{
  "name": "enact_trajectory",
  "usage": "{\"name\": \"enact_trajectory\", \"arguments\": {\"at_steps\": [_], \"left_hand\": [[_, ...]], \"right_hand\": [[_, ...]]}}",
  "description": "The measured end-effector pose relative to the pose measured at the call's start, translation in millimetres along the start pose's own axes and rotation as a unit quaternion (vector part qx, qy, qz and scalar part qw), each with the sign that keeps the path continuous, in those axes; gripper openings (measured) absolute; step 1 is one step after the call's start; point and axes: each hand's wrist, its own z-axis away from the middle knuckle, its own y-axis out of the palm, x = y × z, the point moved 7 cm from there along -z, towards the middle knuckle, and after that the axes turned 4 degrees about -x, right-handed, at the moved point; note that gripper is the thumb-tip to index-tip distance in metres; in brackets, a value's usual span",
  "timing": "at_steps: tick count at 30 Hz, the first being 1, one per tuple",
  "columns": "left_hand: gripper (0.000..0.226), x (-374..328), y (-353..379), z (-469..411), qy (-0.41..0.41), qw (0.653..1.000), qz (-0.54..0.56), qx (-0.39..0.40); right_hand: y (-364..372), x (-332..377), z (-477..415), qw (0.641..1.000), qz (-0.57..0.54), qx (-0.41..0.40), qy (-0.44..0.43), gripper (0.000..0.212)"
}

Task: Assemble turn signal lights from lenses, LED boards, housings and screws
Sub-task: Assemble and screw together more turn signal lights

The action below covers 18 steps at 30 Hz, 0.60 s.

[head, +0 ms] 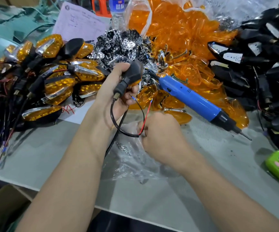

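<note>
Step in hand: probable screw pickup, before fastening.
Left hand [117, 92] grips the housing [133, 71]; right hand [162, 138] curls into the clear bag [132, 159] (grip contents indiscernible). Next move likely requires the screwdriver [192, 99].

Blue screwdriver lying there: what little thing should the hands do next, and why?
Probably pinch a screw from the crumpled clear plastic bag: the right hand curls over it, the left hand grips the black wired lamp housing, and the blue electric screwdriver lies unused.

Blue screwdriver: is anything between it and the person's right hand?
Nothing solid. The blue screwdriver lies on amber lenses beyond the right hand, which is at the clear bag. Only the held light's red wire droops over that hand.
</note>
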Motion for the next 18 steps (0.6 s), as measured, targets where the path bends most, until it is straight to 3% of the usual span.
{"name": "enact_trajectory", "arguments": {"at_steps": [6, 11, 18], "left_hand": [[0.028, -2.7, -0.1, -1.7, 0.01, 1.0, 0.002, 0.012], [0.027, -2.3, 0.6, -0.7, 0.016, 0.997, 0.048, 0.054], [0.031, -0.7, 1.7, -4.3, 0.013, 0.996, 0.029, 0.088]], "right_hand": [[-0.7, -5.4, 7.2, 0.999, -0.051, 0.004, 0.015, 0.03], [3.4, -22.6, 9.7, 0.984, -0.159, -0.054, 0.054, 0.012], [-9.6, -60.3, 2.8, 0.893, -0.411, -0.088, 0.16, 0.022]]}}
